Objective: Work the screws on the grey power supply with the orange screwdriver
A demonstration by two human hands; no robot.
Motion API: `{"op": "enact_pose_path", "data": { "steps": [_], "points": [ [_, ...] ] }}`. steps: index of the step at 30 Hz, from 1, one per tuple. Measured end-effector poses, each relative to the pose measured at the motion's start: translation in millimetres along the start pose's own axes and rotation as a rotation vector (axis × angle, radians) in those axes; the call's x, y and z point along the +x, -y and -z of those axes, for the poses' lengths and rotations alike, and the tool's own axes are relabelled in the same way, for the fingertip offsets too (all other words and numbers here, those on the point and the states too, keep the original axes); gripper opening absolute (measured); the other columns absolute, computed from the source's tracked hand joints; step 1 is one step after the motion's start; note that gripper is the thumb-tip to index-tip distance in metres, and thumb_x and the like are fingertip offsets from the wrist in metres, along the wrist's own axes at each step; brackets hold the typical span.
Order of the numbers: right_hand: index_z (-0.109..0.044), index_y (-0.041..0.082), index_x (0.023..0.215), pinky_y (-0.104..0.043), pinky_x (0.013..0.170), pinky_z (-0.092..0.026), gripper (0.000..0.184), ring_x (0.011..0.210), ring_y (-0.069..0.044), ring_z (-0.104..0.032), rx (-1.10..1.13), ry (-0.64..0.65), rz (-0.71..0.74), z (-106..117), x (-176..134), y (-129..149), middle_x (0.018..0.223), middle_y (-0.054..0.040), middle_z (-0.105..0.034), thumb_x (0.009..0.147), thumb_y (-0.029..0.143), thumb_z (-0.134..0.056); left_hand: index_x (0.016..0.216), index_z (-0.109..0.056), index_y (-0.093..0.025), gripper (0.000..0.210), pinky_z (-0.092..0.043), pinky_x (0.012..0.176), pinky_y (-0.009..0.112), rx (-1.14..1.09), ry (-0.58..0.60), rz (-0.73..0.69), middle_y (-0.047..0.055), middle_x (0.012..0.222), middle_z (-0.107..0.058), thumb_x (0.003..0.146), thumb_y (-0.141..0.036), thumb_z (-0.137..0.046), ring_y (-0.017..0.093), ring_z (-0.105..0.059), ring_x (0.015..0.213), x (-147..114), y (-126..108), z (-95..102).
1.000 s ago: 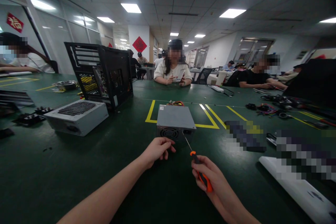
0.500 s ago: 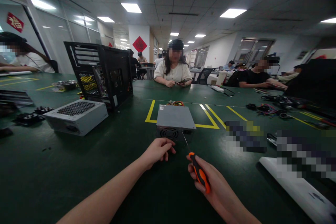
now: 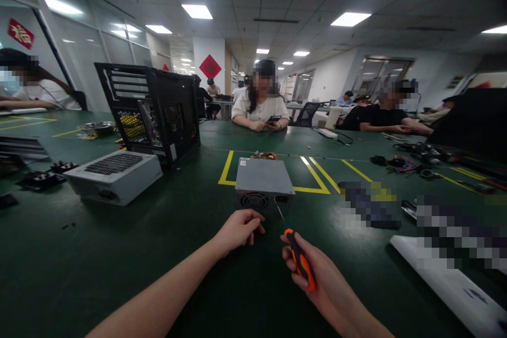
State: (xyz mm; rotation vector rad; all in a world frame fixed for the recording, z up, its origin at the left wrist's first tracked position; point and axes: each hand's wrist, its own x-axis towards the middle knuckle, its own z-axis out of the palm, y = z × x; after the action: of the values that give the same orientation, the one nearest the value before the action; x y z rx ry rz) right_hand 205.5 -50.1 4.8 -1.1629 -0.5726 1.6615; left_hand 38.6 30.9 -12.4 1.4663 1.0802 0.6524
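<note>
Where the dark green tabletop spreads out: seen from the head, it runs past the bottom of the view, green surface showing on both sides of the working spot.
Yellow tape outline: angular, flat on the table, near the middle.
Grey metal box-shaped power supply: covers part of the outline's near line, a round fan grille and a black socket facing the wearer.
Left flank: a paler grey metal power supply with a black mesh top and, behind it, a tall black metal computer case bound that side.
Right flank: a dark flat object, partly pixelated, and a long white panel; tangled dark cables lie farther back.
Far side: a person in a white top holds a dark phone.
Left hand: low before the fan grille, back upward, fingers loosely bent; whether they pinch anything is hidden.
Right hand: fingers wrapped around an orange-and-black-handled screwdriver.
Thin metal shaft: slants up and left to the near face, tip between grille and socket; contact cannot be told.
</note>
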Motion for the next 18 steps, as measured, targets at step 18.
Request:
{"op": "enact_pose_path", "data": {
  "steps": [18],
  "points": [
    [-0.055,0.015,0.073,-0.013,0.036,-0.029,0.013,0.050,-0.005,-0.047,0.088,0.060,0.016,4.0,8.5,-8.3,0.067,-0.0003,-0.055,0.070,0.022,-0.065,0.099,-0.054,-0.014,0.030,-0.033,0.034,0.016,-0.106,-0.142,-0.212,0.007,0.088,-0.062,0.081,-0.034,-0.041,0.006,-0.051,0.044,22.2,5.1,-23.6]
  ]
}}
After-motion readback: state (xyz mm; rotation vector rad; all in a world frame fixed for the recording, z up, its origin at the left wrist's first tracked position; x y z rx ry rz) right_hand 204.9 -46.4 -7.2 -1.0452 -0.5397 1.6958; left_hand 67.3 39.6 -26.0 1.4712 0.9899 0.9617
